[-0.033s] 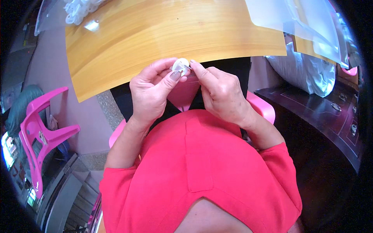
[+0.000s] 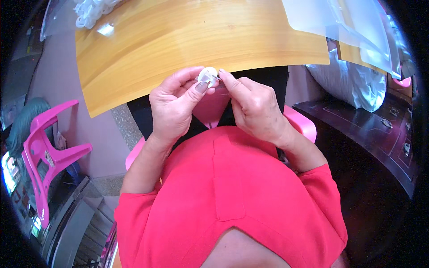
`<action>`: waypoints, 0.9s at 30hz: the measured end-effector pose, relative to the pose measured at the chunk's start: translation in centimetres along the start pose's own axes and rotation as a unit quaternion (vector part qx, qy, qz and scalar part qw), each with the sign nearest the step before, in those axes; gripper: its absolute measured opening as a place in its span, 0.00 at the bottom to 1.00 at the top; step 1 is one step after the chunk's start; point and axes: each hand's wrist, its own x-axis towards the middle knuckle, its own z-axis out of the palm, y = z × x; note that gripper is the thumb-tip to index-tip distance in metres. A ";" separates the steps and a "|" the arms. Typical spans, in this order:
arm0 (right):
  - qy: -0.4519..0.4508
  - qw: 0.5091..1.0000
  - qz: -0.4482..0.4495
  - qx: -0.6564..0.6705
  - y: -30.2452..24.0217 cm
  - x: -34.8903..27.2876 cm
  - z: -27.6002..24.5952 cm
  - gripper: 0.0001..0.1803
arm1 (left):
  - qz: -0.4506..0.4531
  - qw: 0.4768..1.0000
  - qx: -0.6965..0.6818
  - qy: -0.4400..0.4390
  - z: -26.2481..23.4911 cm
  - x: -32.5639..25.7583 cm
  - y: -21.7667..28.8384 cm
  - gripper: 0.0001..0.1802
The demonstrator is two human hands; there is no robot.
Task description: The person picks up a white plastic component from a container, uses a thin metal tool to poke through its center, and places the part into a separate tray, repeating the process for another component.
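Between the thumb and fingers of my left hand (image 2: 172,105) is a small round white plastic piece (image 2: 207,76), held up just past the table's near edge. My right hand (image 2: 257,103) is closed at the piece's right side, its index finger stretched along something small, thin and dark (image 2: 217,78). That thin thing meets the white piece; most of it lies hidden by my fingers, and its kind is too small to tell. At the far left of the table lies a heap of similar translucent white plastic pieces (image 2: 91,12).
The wood-patterned table (image 2: 201,40) spreads in front of me. A translucent plastic bin (image 2: 313,18) stands at its far right. Beyond my right arm, a silvery sack (image 2: 351,82) rests by dark panelled furniture (image 2: 371,123). A pink plastic chair (image 2: 51,156) is at the left.
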 end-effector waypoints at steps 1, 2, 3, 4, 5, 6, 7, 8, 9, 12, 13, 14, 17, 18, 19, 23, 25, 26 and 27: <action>0.000 1.000 0.000 0.000 0.0 0.0 0.0 0.24 | 0.000 1.000 0.000 0.000 0.0 0.0 0.0 0.15; 0.000 1.000 0.000 0.001 0.0 0.0 0.0 0.24 | -0.002 1.000 -0.003 -0.002 -0.1 0.1 0.0 0.15; 0.000 1.000 0.001 0.002 0.0 0.0 0.0 0.24 | -0.005 1.000 -0.006 -0.004 -0.1 0.1 0.0 0.15; 0.000 1.000 0.001 0.002 0.0 0.0 0.1 0.24 | -0.006 1.000 -0.006 -0.004 -0.1 0.0 0.0 0.15; 0.001 1.000 -0.002 0.003 0.1 0.0 0.1 0.24 | -0.001 1.000 -0.004 0.002 0.1 0.0 0.0 0.14; 0.002 1.000 -0.005 0.003 0.1 -0.1 0.1 0.24 | 0.003 1.000 -0.003 0.008 0.2 -0.1 0.0 0.14; 0.002 1.000 -0.004 0.003 0.1 0.0 0.1 0.24 | 0.003 1.000 -0.002 0.007 0.2 -0.1 0.0 0.14; -0.001 1.000 -0.001 0.004 0.0 0.0 0.0 0.24 | 0.004 1.000 0.001 0.003 0.1 0.0 -0.1 0.14; -0.004 1.000 0.003 0.006 0.0 0.0 0.0 0.23 | 0.005 1.000 0.003 -0.002 0.1 0.0 -0.1 0.14; -0.008 1.000 0.007 0.004 -0.2 0.0 0.0 0.24 | 0.016 1.000 0.019 -0.015 0.0 -0.1 -0.1 0.13; -0.008 1.000 0.007 0.004 -0.1 0.0 0.0 0.24 | 0.016 1.000 0.019 -0.015 -0.1 -0.1 -0.2 0.13; -0.012 1.000 0.004 -0.004 -0.1 0.0 0.1 0.24 | 0.025 0.999 0.032 -0.022 -0.2 -0.1 -0.3 0.13; -0.025 0.999 0.002 -0.022 -0.3 -0.1 0.1 0.24 | 0.053 0.997 0.048 -0.034 -0.3 -0.2 -0.8 0.14; -0.033 0.999 0.002 -0.032 -0.4 -0.1 0.1 0.25 | 0.072 0.995 0.051 -0.040 -0.3 -0.3 -1.0 0.14; -0.033 0.999 0.003 -0.033 -0.4 -0.1 0.0 0.25 | 0.071 0.995 0.051 -0.041 -0.3 -0.2 -0.9 0.14; -0.083 0.996 0.016 -0.041 -0.7 0.3 -0.9 0.20 | 0.072 0.991 0.094 -0.057 -0.4 -0.2 -0.7 0.13; -0.113 0.993 0.033 -0.030 -0.5 0.6 -1.6 0.19 | 0.067 0.990 0.105 -0.069 -0.5 -0.1 -0.6 0.13; -0.122 0.992 0.027 -0.022 -0.4 0.7 -1.9 0.17 | 0.050 0.992 0.082 -0.076 -0.5 0.0 -0.5 0.12; -0.131 0.991 0.021 -0.014 -0.2 0.6 -2.0 0.16 | 0.033 0.994 0.059 -0.084 -0.5 0.0 -0.5 0.12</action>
